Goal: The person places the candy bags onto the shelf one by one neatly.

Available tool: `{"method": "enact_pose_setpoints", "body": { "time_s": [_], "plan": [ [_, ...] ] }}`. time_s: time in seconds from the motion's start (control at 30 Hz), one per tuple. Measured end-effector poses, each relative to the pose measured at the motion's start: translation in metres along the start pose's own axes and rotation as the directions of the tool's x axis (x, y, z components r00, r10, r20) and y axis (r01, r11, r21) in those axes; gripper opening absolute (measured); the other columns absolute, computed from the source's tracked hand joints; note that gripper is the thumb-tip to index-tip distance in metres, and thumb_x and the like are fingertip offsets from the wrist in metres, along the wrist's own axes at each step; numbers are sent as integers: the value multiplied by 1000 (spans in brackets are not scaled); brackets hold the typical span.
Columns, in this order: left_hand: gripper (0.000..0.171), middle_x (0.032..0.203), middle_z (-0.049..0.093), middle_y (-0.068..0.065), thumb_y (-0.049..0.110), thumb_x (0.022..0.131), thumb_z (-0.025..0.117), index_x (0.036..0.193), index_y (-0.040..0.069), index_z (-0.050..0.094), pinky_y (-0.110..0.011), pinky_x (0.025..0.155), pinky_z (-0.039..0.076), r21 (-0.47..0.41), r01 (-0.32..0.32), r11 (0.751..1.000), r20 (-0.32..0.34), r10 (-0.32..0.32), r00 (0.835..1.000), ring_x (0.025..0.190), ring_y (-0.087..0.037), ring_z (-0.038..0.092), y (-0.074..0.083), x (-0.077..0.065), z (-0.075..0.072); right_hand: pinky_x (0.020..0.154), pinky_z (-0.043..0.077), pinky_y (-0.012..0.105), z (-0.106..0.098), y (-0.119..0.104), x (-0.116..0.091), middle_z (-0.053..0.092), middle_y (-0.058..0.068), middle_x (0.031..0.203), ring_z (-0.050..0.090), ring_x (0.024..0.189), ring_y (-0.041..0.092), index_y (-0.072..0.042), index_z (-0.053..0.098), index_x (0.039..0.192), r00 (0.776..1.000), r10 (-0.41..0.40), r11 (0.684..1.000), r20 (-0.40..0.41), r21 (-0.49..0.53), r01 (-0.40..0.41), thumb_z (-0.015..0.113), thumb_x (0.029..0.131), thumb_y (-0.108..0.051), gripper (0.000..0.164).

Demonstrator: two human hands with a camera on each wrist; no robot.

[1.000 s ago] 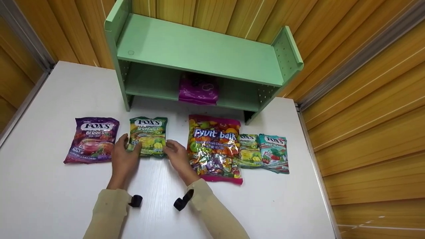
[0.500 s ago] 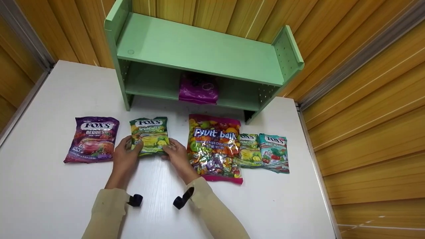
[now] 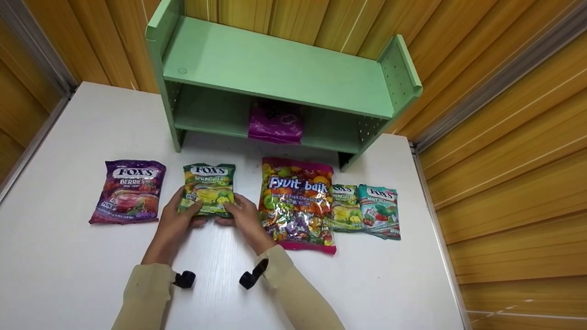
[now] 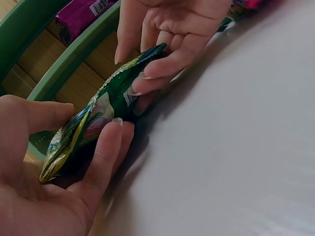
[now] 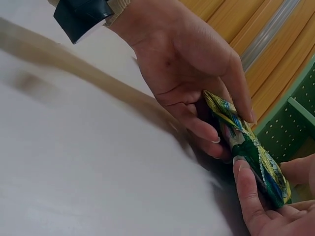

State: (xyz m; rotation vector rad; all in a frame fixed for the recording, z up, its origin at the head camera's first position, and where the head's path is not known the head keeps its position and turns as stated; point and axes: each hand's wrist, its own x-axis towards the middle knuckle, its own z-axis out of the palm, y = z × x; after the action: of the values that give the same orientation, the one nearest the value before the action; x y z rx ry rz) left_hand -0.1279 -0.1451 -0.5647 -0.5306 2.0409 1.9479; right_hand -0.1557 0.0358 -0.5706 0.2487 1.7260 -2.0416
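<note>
Between both hands is a green and yellow Fox's Spring Tea candy bag (image 3: pixel 208 185), held by its left and right edges. My left hand (image 3: pixel 176 217) grips the left side, thumb on the front and fingers behind. On the right side my right hand (image 3: pixel 245 217) pinches it the same way. Both wrist views show fingers under the candy bag (image 4: pixel 110 101), which is lifted off the table with its lower edge toward me. A purple Fox's Berries candy bag (image 3: pixel 130 190) lies just left of the left hand. The large Fruit candy bag (image 3: pixel 297 201) lies right beside the right hand.
A green two-level shelf (image 3: pixel 275 68) stands at the back of the white table (image 3: pixel 220 293), a purple packet (image 3: pixel 276 126) on its lower level. To the right lie another Spring Tea bag (image 3: pixel 346 211) and teal mint candy bags (image 3: pixel 379 208), partly overlapping. Wood-patterned walls (image 3: pixel 518 160) enclose the table.
Both hands have slid their fingers further beneath the Spring Tea bag and raised it from the table. It has shifted slightly right. The other bags lie unmoved.
</note>
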Motion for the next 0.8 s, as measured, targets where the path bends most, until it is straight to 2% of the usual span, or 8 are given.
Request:
{"method": "enact_pose_setpoints", "body": {
  "time_s": [0.07, 0.17, 0.27, 0.43, 0.53, 0.8],
  "plan": [
    [79, 154, 30, -18, 35, 97, 56, 157, 26, 5, -20, 77, 55, -27, 1, 1000, 2, -1, 1000, 87, -6, 63, -1, 0, 1, 78, 60, 34, 0, 0, 0, 60, 17, 128, 73, 79, 24, 0, 46, 140, 1000, 1, 1000, 2, 7, -1, 56, 97, -13, 46],
    [79, 150, 34, -20, 29, 98, 56, 157, 24, 4, -25, 75, 58, -94, 5, 996, 10, -4, 1000, 78, -9, 68, -1, 0, 3, 81, 59, 34, 0, 1, -1, 63, 16, 122, 73, 83, 25, 2, 51, 134, 1000, -10, 1000, 20, 18, 9, 56, 97, -14, 41],
    [78, 144, 40, -22, 27, 98, 56, 157, 18, 6, -28, 74, 59, -126, 6, 992, 5, -5, 1000, 72, -11, 70, -2, 0, 4, 83, 58, 34, -1, 1, -1, 64, 16, 120, 73, 86, 25, 3, 54, 131, 999, -25, 999, 32, 28, 24, 56, 98, -13, 37],
    [66, 120, 59, -15, 30, 97, 57, 149, 3, 26, -27, 75, 59, -126, 15, 992, -21, -17, 1000, 73, -10, 71, -2, -2, 5, 83, 59, 33, 0, 1, -1, 66, 17, 118, 73, 87, 24, 4, 55, 129, 999, -36, 999, 29, 39, 34, 55, 97, -10, 35],
    [62, 107, 63, -7, 31, 97, 58, 144, 0, 32, -26, 76, 59, -131, 27, 991, -16, -30, 999, 76, -11, 71, -2, -3, 5, 83, 59, 34, -1, 1, -1, 66, 18, 117, 72, 87, 23, 4, 54, 129, 999, -34, 998, 24, 46, 33, 56, 97, -9, 35],
    [62, 117, 57, -11, 32, 97, 57, 145, 5, 29, -25, 73, 58, -88, 10, 996, -27, -12, 1000, 75, -10, 69, -3, -2, 6, 83, 59, 34, 0, 1, 0, 65, 17, 122, 70, 95, 23, 2, 52, 132, 999, -46, 998, 20, 53, 45, 55, 96, -5, 36]
  ]
}}
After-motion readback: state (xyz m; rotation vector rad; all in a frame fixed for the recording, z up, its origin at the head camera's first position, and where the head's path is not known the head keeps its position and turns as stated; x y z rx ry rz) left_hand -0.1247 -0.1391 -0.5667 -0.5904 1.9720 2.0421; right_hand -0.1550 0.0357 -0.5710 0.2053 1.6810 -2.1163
